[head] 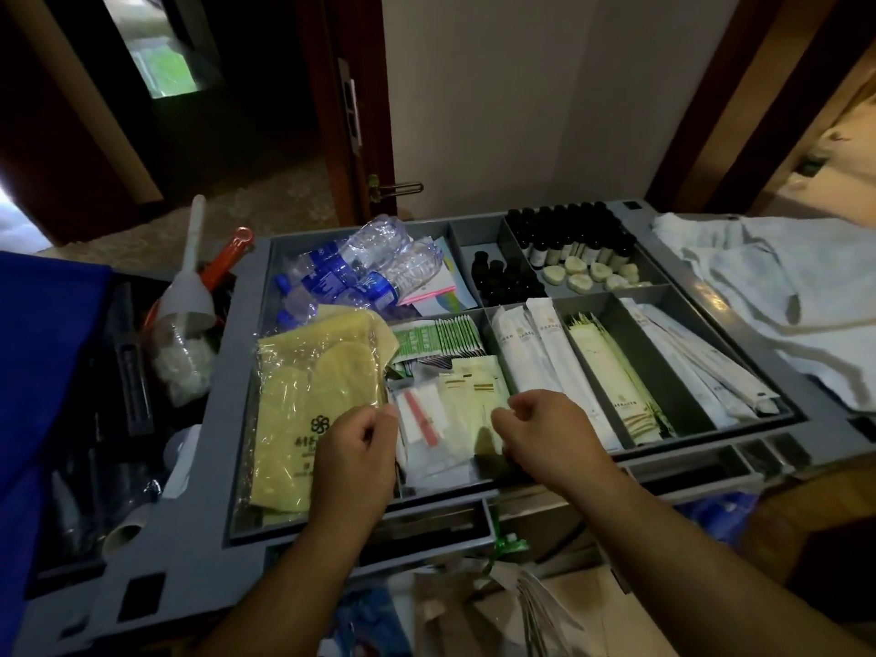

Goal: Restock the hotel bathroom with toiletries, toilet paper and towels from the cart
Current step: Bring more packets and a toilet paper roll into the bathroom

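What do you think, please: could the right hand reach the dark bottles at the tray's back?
Probably yes: the dark bottles stand uncovered in the rear compartment, with nothing above them blocking the right hand.

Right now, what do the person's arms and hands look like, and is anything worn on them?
The left hand and the right hand are bare, without gloves. The arms behind them show no sleeves as far as the frame edge. No watch, bracelet or ring is visible, though the dim light could hide a thin ring.

Left hand, right hand — fingers curled
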